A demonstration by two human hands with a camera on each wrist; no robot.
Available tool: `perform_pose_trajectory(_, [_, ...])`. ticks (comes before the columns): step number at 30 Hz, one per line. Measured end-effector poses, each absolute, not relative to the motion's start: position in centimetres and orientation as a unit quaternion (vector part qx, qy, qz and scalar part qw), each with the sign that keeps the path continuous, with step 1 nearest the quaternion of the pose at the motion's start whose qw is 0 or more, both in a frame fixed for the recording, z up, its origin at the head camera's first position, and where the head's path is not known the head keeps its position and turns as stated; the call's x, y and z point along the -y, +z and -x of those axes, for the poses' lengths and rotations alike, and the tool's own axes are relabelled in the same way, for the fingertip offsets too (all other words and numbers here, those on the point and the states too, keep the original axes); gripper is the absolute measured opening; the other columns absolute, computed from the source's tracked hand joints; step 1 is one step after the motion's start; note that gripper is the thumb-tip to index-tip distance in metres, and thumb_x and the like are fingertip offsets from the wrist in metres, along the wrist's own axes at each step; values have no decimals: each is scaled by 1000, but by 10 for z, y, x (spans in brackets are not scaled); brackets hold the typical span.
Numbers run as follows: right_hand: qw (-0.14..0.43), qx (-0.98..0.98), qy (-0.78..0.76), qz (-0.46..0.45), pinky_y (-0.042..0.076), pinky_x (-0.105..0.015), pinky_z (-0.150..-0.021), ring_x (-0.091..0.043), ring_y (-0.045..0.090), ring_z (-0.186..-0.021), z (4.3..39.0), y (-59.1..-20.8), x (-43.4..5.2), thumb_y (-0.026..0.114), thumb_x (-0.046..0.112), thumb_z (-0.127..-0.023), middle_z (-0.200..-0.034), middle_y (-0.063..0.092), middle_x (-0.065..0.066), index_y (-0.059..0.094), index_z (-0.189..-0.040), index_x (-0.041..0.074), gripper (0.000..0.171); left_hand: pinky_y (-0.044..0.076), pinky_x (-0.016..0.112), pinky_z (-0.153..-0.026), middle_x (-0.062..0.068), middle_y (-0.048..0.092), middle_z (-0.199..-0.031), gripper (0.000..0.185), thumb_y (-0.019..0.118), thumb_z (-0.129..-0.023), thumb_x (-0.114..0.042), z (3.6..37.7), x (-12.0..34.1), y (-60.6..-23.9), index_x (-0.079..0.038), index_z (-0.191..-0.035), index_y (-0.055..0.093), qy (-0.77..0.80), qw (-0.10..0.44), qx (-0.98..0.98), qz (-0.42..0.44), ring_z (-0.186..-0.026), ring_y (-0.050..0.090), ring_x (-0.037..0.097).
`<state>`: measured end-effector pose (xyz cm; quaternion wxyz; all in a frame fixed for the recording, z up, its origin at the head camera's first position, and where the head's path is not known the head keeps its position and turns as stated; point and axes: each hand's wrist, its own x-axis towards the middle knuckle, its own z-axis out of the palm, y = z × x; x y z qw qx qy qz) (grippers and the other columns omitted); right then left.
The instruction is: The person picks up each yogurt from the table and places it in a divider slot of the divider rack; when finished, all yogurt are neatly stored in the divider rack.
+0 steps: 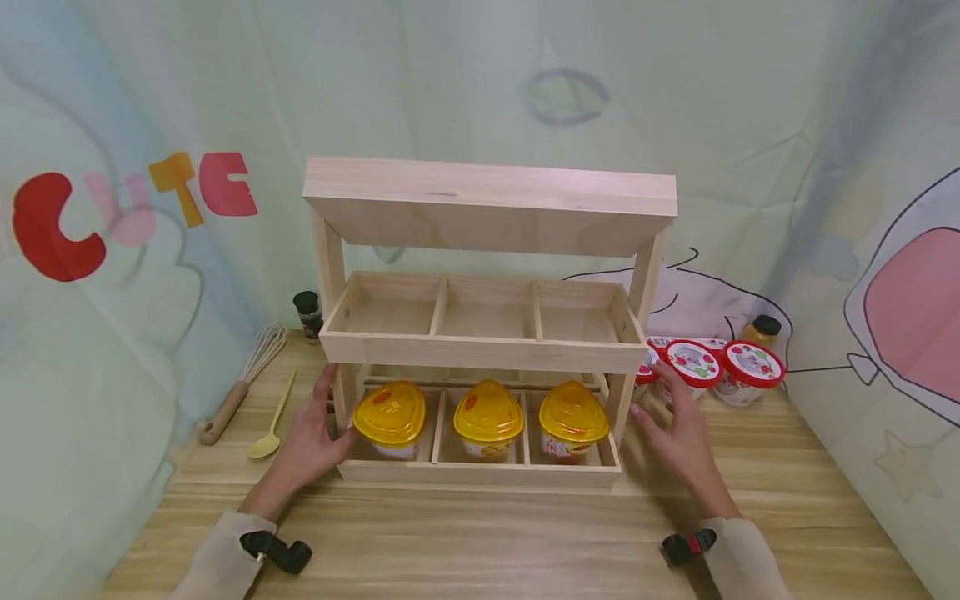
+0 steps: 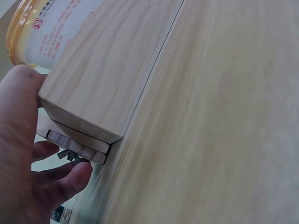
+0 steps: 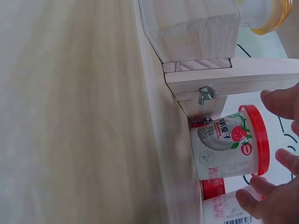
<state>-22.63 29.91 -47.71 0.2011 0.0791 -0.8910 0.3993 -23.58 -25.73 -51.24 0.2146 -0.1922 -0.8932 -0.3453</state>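
A: Location of wooden rack [image 1: 487,350]?
B: Centred on table [image 1: 480,542], three yellow-lidded cups [image 1: 487,412] seated in lower compartments, upper tray bare.

A: Hand status?
B: Left hand [image 1: 311,442] against left end of rack base, fingers relaxed, not clamped. Right hand [image 1: 678,437] just beside right end, fingers spread, holding nothing; red-lidded cups [image 1: 720,367] close behind.

A: Handling?
B: Probably rigid, moderately heavy, top-heavy if tilted. Grip both end uprights low; keep level, cups loose.
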Motion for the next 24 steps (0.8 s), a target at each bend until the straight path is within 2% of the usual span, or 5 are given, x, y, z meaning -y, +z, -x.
perform_pose_trajectory(6, [189,896,392,-88,40,-79,-116,-53,45,-149,234,-479,-298,76,7,-95,-166,42,-24,40,-161,9,75,56,77,-97,37,41,-161,115,76,-83,-10,235,257,-511,-20,-173,4,-348,210,894,190,-127,62,58])
perform_pose_trajectory(15, [169,894,409,-62,41,-79,-116,-51,36,-157,241,-478,-296,72,12,-99,-177,31,-16,42,-163,14,70,55,77,-97,36,40,-163,115,76,-84,-12,234,256,-510,-21,-173,3,-346,208,895,187,-128,61,59])
perform_pose_trajectory(24, [166,890,425,-29,38,-79,-118,-45,33,-162,248,-478,-292,71,15,-101,-178,31,-7,43,-164,22,69,56,77,-96,37,41,-161,114,76,-83,-12,234,257,-511,-20,-172,4,-345,210,895,187,-127,62,60])
